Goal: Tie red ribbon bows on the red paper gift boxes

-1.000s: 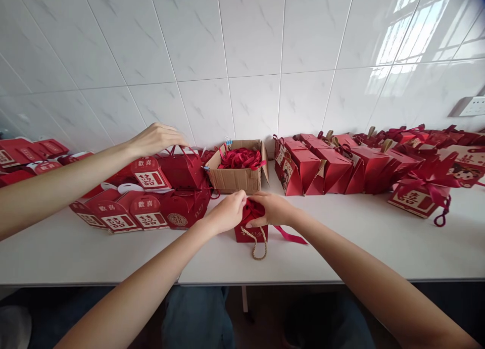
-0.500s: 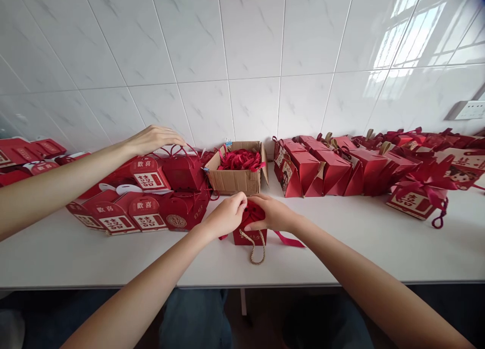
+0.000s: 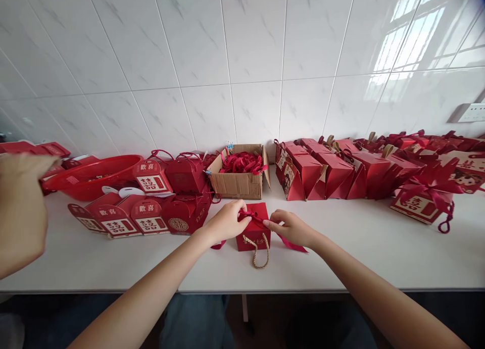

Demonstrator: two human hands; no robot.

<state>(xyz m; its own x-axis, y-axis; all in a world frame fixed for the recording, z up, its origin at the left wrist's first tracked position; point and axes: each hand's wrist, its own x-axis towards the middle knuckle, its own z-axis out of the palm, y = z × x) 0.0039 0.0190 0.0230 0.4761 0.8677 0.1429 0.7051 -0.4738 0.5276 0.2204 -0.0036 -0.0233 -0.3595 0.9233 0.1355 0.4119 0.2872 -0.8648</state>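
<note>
A small red gift box [image 3: 255,230] stands near the front edge of the white table [image 3: 341,263], its gold rope handle [image 3: 260,266] drooping forward. Crimson ribbon [image 3: 293,244] is knotted over its top. The left hand [image 3: 229,220] pinches the ribbon left of the knot, thumb and fingers together; the right hand [image 3: 293,228] pinches it on the other side. Behind sits a cardboard carton [image 3: 235,186] of loose ribbons [image 3: 244,162]. Double-happiness boxes [image 3: 149,222] and a red basin [image 3: 94,175] occupy the left; red cartons [image 3: 341,172] line the right, beside a bow-topped box [image 3: 417,205].
</note>
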